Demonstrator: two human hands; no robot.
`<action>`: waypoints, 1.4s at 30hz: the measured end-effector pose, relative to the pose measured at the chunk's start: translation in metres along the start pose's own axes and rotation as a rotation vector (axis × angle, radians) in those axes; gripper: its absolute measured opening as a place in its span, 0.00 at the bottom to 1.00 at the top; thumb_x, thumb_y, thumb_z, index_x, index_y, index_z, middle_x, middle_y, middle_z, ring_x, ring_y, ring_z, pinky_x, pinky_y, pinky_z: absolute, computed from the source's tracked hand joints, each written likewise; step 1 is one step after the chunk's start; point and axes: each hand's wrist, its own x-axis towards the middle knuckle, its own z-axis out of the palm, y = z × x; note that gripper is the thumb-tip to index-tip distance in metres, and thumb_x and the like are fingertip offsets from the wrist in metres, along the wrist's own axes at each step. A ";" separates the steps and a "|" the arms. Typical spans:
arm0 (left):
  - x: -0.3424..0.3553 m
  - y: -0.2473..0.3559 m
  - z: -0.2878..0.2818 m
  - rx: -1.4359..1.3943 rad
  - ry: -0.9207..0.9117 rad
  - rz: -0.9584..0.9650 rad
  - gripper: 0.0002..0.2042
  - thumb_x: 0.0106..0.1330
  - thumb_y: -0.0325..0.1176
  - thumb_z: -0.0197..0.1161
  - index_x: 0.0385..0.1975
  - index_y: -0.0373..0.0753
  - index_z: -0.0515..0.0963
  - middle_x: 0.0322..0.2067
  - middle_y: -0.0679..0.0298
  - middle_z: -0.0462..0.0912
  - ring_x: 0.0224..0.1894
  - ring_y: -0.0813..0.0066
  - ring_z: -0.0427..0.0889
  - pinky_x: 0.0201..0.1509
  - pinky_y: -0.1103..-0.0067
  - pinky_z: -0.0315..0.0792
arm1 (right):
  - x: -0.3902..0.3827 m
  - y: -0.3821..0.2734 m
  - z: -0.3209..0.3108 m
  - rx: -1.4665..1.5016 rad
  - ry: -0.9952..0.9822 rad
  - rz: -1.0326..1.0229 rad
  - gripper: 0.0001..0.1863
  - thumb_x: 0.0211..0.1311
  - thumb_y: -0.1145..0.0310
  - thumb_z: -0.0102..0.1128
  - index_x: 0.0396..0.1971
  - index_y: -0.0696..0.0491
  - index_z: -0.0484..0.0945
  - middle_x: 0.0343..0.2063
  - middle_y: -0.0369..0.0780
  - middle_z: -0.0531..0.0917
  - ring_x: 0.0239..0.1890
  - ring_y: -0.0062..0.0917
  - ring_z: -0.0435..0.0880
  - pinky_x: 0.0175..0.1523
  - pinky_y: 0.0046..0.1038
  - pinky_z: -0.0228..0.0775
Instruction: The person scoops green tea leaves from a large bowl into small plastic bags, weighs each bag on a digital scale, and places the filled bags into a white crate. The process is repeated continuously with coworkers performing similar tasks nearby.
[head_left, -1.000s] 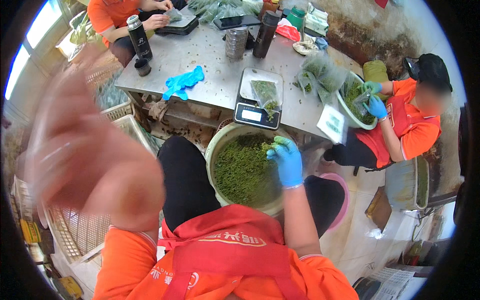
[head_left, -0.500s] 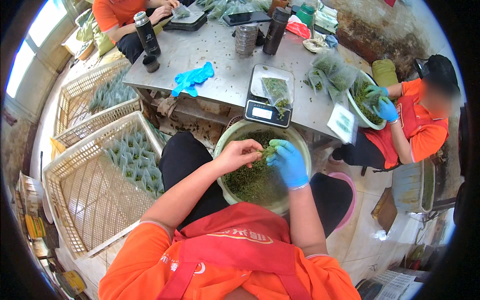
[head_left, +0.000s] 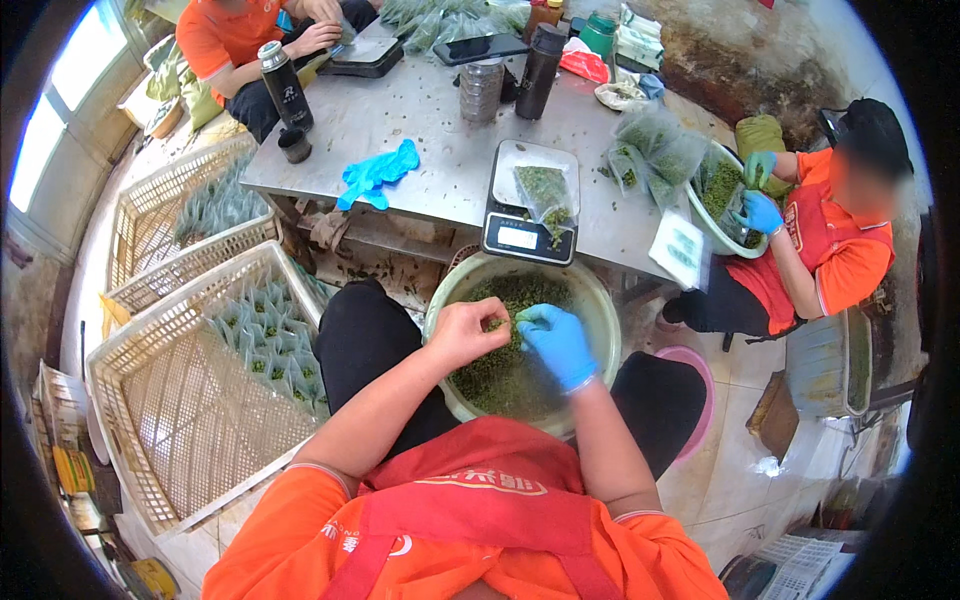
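Observation:
A round pale-green basin [head_left: 606, 345] sits between my knees, with a mass of small green peppercorns [head_left: 500, 385] in it. Over its middle, my bare left hand [head_left: 468, 332] is closed, fingertips pinching a small bit of green peppercorn sprig. Facing it, my right hand [head_left: 556, 345] wears a blue glove, its thumb and fingers pressed together at the same height; what they pinch is mostly hidden. A small gap parts the hands. Just beyond the basin, a scale [head_left: 514, 236] on the table carries an open clear bag of green peppercorns [head_left: 545, 195].
A metal table [head_left: 440, 170] holds a blue glove [head_left: 378, 174], a thermos [head_left: 286, 85], a dark bottle [head_left: 540, 72] and a phone [head_left: 481, 48]. Left stand crates [head_left: 190, 400] with filled bags. A co-worker [head_left: 835, 220] works at a basin on the right; another person [head_left: 235, 45] sits far left.
My hands have drawn slightly apart and lower over the basin, the sprig between them no longer spanning both. The right fingers have closed in. The co-worker's hands have shifted over their basin.

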 end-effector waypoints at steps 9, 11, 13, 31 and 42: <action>0.014 -0.033 0.004 -0.005 0.198 -0.171 0.09 0.44 0.37 0.63 0.21 0.40 0.75 0.18 0.61 0.77 0.22 0.68 0.78 0.27 0.75 0.70 | -0.018 -0.001 0.006 0.150 -0.152 0.155 0.05 0.56 0.73 0.58 0.31 0.57 0.76 0.21 0.35 0.79 0.19 0.18 0.78 0.24 0.19 0.70; 0.026 -0.040 -0.007 -0.134 0.275 -0.249 0.08 0.45 0.35 0.63 0.23 0.39 0.77 0.17 0.64 0.77 0.20 0.76 0.75 0.27 0.78 0.69 | -0.025 0.003 0.001 0.240 -0.066 0.178 0.05 0.57 0.73 0.58 0.33 0.57 0.77 0.23 0.36 0.80 0.19 0.18 0.78 0.23 0.18 0.70; 0.025 -0.041 -0.001 -0.256 0.228 -0.172 0.07 0.47 0.34 0.63 0.24 0.40 0.78 0.18 0.65 0.78 0.20 0.80 0.75 0.26 0.79 0.69 | -0.021 0.006 -0.008 0.418 0.077 0.216 0.06 0.57 0.73 0.56 0.34 0.58 0.77 0.24 0.37 0.80 0.20 0.18 0.78 0.23 0.19 0.71; 0.011 -0.011 0.010 -0.733 -0.190 -0.232 0.07 0.63 0.32 0.57 0.35 0.35 0.73 0.23 0.66 0.77 0.21 0.85 0.74 0.22 0.87 0.70 | -0.002 0.002 0.002 0.439 -0.075 0.040 0.18 0.57 0.74 0.57 0.48 0.59 0.71 0.33 0.41 0.81 0.24 0.20 0.80 0.28 0.19 0.73; 0.009 -0.010 -0.015 0.057 0.115 -0.117 0.09 0.48 0.39 0.62 0.26 0.43 0.77 0.20 0.60 0.79 0.22 0.63 0.78 0.28 0.72 0.71 | -0.024 0.023 -0.016 0.346 -0.119 0.453 0.09 0.57 0.77 0.53 0.38 0.59 0.75 0.31 0.42 0.80 0.29 0.26 0.82 0.35 0.27 0.78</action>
